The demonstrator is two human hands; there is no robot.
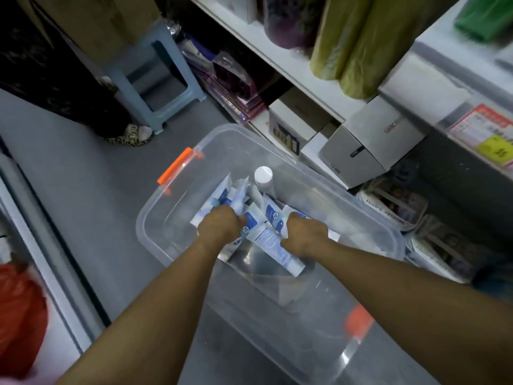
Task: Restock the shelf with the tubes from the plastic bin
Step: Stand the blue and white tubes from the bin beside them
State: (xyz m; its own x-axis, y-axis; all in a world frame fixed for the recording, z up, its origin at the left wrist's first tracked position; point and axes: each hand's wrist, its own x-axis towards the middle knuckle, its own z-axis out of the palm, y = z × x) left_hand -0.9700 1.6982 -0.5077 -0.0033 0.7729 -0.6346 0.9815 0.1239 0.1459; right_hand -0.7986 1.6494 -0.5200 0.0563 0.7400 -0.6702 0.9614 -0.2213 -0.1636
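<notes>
Well, the print is mostly too small to read: the white-and-blue squeeze tubes [273, 243] each carry a round blue logo and a block of fine text, none of it legible. They lie heaped in the clear plastic bin with orange latches [155, 209] on the grey floor, beside the white shop shelf [305, 76]. The left hand [219, 226] has its fingers curled round a bunch of them; the right hand [305, 236] grips another. A red-and-yellow label [483, 132] on the shelf edge is blurred.
</notes>
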